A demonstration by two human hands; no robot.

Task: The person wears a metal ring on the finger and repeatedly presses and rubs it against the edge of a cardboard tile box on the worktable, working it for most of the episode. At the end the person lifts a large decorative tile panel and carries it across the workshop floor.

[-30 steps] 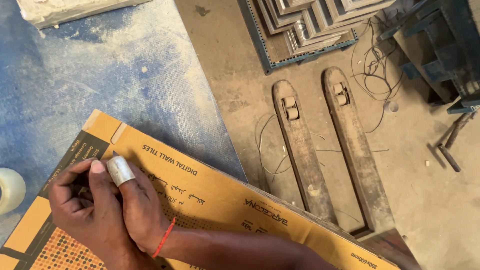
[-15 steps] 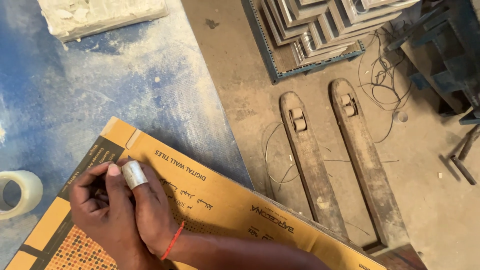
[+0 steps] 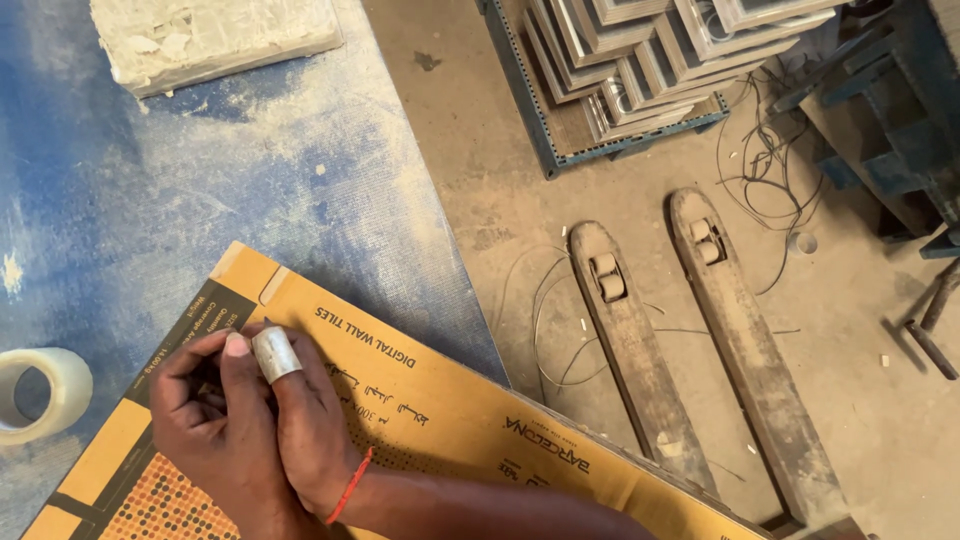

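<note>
My right hand (image 3: 250, 420) rests on a long yellow-brown cardboard box (image 3: 450, 410) with printed lettering and an orange dotted patch, near the box's upper left end. Its fingers are curled tight together, and a thin dark tip pokes out above the forefinger, which is wrapped in a silvery band. A red thread circles the wrist. The box lies slantwise on a dusty blue table (image 3: 250, 170). My left hand is out of view.
A roll of clear tape (image 3: 40, 395) lies on the table at the left edge. A rough white block (image 3: 210, 35) sits at the table's far end. On the dusty floor are two pallet-jack forks (image 3: 690, 340), loose wires (image 3: 760, 150) and stacked frames on a blue pallet (image 3: 620, 70).
The view has drifted, so the box, hand and tape roll sit further right in the frame. The hand keeps its place on the box with fingers still curled.
</note>
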